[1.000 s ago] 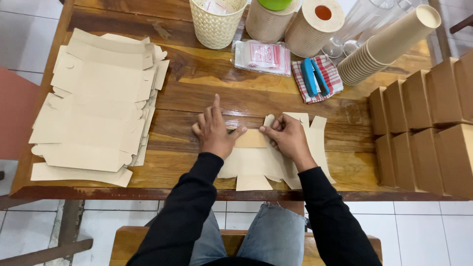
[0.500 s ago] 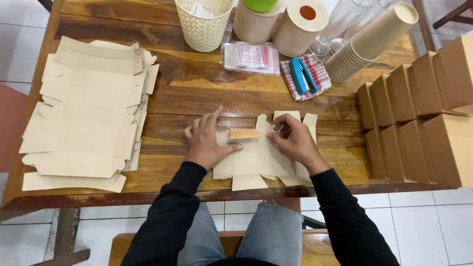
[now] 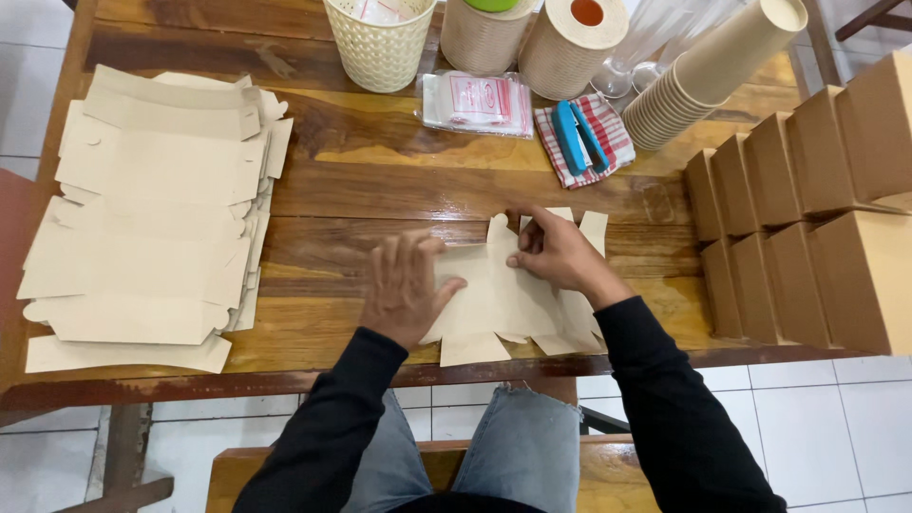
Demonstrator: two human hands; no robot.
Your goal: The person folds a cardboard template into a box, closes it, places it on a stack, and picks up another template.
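Observation:
A flat brown cardboard box blank [image 3: 499,299] lies on the wooden table [image 3: 380,180] near its front edge. My left hand [image 3: 404,285] lies flat on the blank's left part, fingers together and pressing down. My right hand [image 3: 556,252] pinches a flap at the blank's upper middle, thumb and fingers closed on the card. Both arms wear black sleeves.
A stack of flat brown blanks [image 3: 152,209] covers the table's left side. Folded brown boxes [image 3: 807,209] stand in rows at the right. At the back are a cream basket [image 3: 380,43], paper rolls [image 3: 575,43], stacked paper cups [image 3: 712,71], a blue stapler [image 3: 579,133] on a checked cloth, and a plastic packet [image 3: 478,100].
My left hand has flattened onto the blank's left part, pressing down the flap it was folding. My right hand has shifted up to a top flap. The view has shifted slightly.

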